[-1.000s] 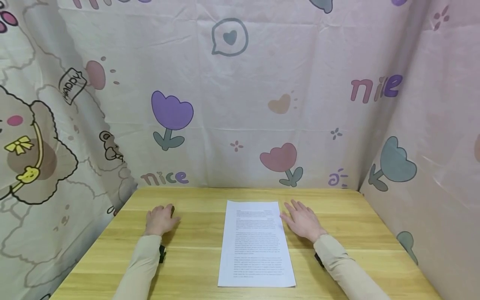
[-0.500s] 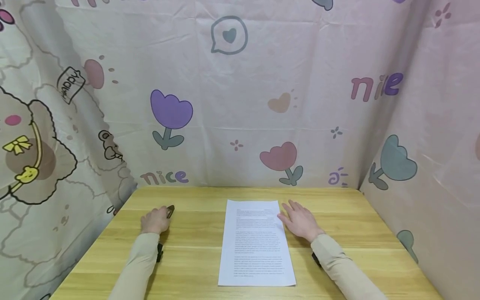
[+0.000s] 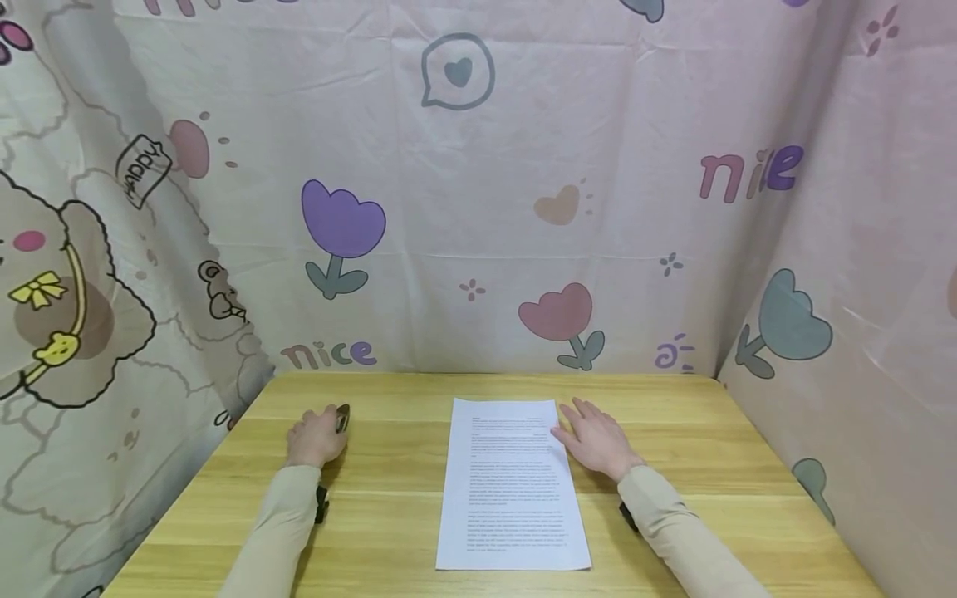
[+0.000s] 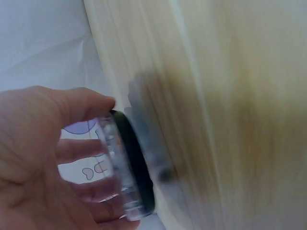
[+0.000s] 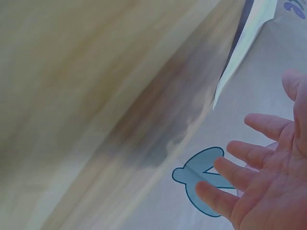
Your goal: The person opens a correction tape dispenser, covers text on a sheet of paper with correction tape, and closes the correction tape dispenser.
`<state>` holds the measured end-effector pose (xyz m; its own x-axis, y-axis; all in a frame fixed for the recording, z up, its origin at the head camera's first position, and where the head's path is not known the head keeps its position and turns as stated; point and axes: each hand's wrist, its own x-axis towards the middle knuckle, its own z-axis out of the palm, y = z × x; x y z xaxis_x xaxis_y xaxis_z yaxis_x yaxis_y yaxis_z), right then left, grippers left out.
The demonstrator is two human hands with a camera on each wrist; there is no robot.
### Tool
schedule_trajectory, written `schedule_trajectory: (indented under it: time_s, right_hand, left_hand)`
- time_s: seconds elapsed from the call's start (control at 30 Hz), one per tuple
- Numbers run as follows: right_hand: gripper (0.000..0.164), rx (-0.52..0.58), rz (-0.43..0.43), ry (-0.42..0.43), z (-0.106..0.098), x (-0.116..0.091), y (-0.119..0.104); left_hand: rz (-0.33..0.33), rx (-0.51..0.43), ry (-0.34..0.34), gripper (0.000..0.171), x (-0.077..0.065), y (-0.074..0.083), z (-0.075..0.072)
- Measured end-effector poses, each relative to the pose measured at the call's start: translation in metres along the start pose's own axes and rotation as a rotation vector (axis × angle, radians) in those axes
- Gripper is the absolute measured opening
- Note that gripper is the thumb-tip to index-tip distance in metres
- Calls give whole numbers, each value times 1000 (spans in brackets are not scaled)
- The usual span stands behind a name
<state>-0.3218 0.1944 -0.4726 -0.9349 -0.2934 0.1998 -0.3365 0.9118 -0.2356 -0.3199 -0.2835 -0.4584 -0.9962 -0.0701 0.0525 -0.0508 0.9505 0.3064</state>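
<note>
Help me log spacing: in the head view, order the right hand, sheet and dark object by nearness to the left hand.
1. Dark object: in the left hand.
2. Sheet: to its right.
3. Right hand: at the sheet's right edge.

Both arms (image 3: pixel 272 531) stretch forward — left fingers (image 4: pixel 81 148) pinching, right fingers (image 5: pixel 266 126) spread apart.

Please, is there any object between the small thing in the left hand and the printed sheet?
No visible obstacle: only wooden tabletop shows between the clear and dark object in the left hand and the printed sheet.
</note>
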Motion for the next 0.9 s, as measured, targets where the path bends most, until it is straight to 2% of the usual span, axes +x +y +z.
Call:
schedule_trajectory:
  time_s: [0.27,0.57,0.77,0.9]
  right_hand:
    - [60,1,-5,6,2,-1,-2]
    - [58,19,-4,-1,1,-2,-8]
    - [55,16,-27,17,1,-2,-9]
    - [55,21,-32,17,0,-1,-12]
  left_hand:
    - [30,-129,111,72,5,15,3]
    - [55,-207,205,71,8,36,4]
    - [90,-227,195,80,7,55,3]
    - [132,-256,177,74,5,67,8]
